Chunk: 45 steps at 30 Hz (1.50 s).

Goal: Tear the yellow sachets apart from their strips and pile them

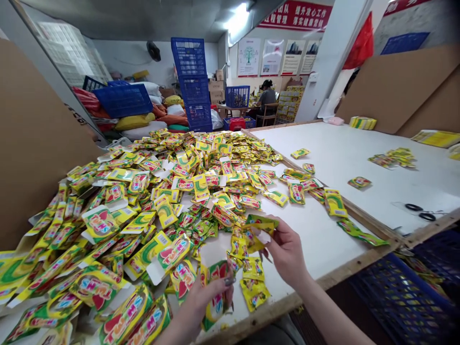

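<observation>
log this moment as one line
left hand: holds box, flap up | right hand: holds green-yellow packet | box pile: on table, left

Black-handled scissors (pixel 424 212) — stacked blue crates (pixel 194 87) — red banner (pixel 300 15).

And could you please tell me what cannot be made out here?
In the head view:
Held box, part of its front: covered by the left hand.
Green-yellow packet, part: behind the right hand.
Lower-right blue crate, base: cut off by the bottom edge.
Tree poster, fine print: too small.
</observation>
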Available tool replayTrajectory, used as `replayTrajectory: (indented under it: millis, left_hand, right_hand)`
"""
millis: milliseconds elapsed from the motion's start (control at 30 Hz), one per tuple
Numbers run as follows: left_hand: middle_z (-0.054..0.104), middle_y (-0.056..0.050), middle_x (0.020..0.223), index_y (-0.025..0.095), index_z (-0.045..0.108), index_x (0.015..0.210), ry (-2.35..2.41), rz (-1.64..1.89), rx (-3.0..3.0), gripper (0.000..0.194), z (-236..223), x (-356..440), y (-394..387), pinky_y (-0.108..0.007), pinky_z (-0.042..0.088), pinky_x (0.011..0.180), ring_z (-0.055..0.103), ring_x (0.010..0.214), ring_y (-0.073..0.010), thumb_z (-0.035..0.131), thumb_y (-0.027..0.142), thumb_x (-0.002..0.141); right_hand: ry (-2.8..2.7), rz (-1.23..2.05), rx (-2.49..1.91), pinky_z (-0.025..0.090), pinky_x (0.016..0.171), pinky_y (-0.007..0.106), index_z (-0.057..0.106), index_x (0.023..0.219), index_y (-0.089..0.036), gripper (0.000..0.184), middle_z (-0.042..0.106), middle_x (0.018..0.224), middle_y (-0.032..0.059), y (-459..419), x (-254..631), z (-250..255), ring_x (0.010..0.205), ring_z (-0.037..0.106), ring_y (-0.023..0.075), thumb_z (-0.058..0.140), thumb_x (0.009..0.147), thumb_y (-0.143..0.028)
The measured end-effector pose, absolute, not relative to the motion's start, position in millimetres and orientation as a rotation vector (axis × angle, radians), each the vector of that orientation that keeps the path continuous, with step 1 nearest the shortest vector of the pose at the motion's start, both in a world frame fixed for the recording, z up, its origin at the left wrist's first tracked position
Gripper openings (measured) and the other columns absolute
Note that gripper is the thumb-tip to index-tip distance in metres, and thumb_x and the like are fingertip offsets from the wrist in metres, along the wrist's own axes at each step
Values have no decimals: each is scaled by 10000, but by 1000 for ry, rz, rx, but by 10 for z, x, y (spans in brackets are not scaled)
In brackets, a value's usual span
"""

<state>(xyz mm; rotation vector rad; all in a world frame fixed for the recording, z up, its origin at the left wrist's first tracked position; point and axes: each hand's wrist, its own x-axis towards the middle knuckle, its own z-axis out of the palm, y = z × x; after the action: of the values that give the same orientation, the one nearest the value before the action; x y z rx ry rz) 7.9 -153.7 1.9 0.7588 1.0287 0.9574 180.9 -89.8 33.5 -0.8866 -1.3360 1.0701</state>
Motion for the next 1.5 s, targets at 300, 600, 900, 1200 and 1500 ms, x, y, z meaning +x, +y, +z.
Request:
replayTrajectory:
  millis: [300, 600, 900, 1200, 1500]
  left_hand:
    - [488, 33, 526, 139, 550, 648, 773, 787, 732, 310, 63, 95, -1608, -212, 366, 481, 459, 472, -84, 727, 374, 549]
    - [454, 66, 506, 161, 520, 662, 804, 606, 862, 302, -27, 208, -1609, -206, 352, 469, 448, 460, -78, 714, 373, 570]
    - [489, 42, 567, 139, 565, 798, 659, 599, 783, 389, 6, 128, -1612, -191, 302, 457, 409, 460, -62, 717, 323, 491]
    - [517, 17, 596, 121, 603, 790, 614, 480, 787, 297, 84, 86, -1583, -209, 282, 519, 436, 545, -93, 653, 231, 519]
    - [429, 41, 568, 161, 508, 609, 791, 469, 984, 274, 199, 127, -1604, -235, 233, 535, 337, 554, -90, 674, 328, 469]
  right_hand:
    - [-2044, 869, -662, 431, 704, 252, 558, 898, -191, 287, 501, 896, 43, -1023, 1646, 396, 837, 506, 147, 452, 727, 13]
    - [-2826, 827, -781, 435, 668, 247, 557, 798, -148, 179, 552, 833, 53, -971, 1860, 849, 743, 539, 152, 434, 757, -25]
    - [-2627, 1014, -509, 417, 774, 199, 590, 984, -162, 369, 617, 913, 28, -912, 1880, 835, 836, 559, 108, 402, 744, 46]
    - [-2602, 1066, -723, 425, 776, 252, 520, 1063, -183, 389, 594, 968, 45, -1005, 1838, 868, 875, 551, 142, 419, 740, 9]
    - [-2535, 1087, -737, 401, 620, 185, 569, 855, -153, 291, 563, 760, -2, -945, 1931, 694, 672, 477, 101, 481, 648, 31]
